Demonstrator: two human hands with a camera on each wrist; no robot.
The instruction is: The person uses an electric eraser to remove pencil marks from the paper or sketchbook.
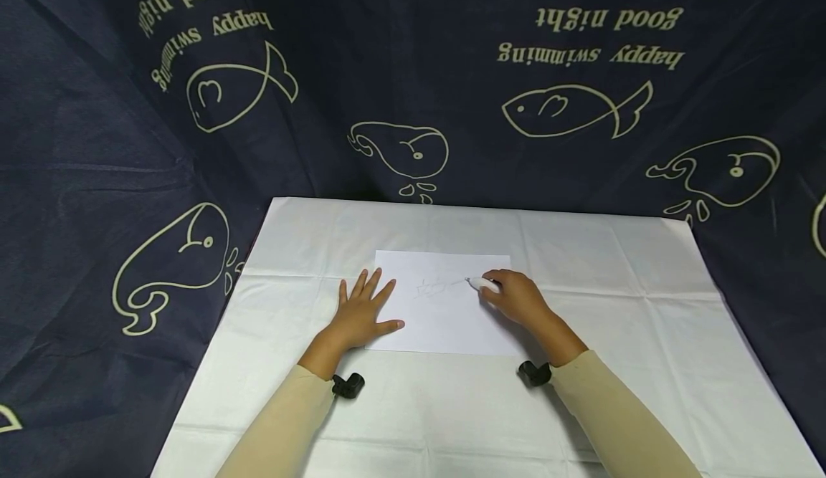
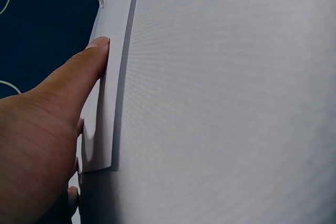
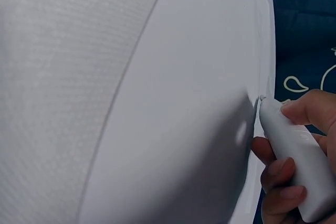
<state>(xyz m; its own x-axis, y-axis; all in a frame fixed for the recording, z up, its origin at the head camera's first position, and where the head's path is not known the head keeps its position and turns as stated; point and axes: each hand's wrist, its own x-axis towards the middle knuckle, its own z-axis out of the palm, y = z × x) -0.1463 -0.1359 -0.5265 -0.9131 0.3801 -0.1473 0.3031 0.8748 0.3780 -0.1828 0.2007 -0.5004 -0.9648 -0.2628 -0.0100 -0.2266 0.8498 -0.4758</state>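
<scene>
The faint marks [image 1: 432, 289] on the paper [image 1: 445, 331] are too thin to read. The left hand [image 1: 356, 320] hides part of the paper's left edge; the right hand [image 1: 516, 299], at its right edge, covers the pen's [image 1: 481, 284] rear end in the head view. Nearer than the paper, both sleeves [image 1: 280, 421] and the surface [image 1: 464, 406] are cut off.

I see a way in across the near edge of the paper [image 1: 445, 331], between the sleeves [image 1: 284, 421], narrowed by the black wrist cameras [image 1: 348, 385]. The spread left hand [image 1: 358, 318] blocks its left edge; the right hand [image 1: 518, 297] and pen [image 1: 484, 284] bar its right. Beyond its far edge, open table [image 1: 581, 249] reaches the dark cloth [image 1: 400, 55].
</scene>
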